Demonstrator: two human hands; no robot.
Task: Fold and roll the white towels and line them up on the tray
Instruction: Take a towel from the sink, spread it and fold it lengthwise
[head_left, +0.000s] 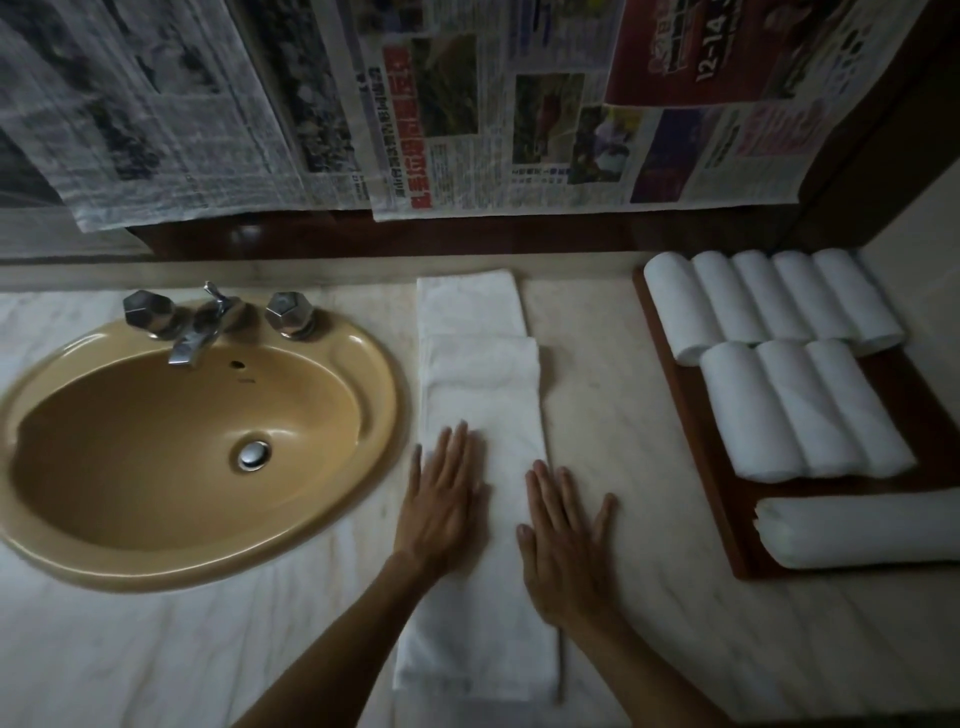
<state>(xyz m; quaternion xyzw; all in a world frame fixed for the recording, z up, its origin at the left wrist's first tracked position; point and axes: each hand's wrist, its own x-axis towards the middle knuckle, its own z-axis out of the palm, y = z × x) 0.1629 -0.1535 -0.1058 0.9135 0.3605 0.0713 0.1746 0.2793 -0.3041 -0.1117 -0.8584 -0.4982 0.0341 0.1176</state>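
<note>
Flat, fingers straight, your left hand and right hand press the long folded terry towel beside the oval sink; nine soft white rolls fill the wooden tray

A bathroom: tan sink with chrome taps set in a marble counter.

Two bare forearms, no sleeves, hands without rings, watch or gloves
</note>
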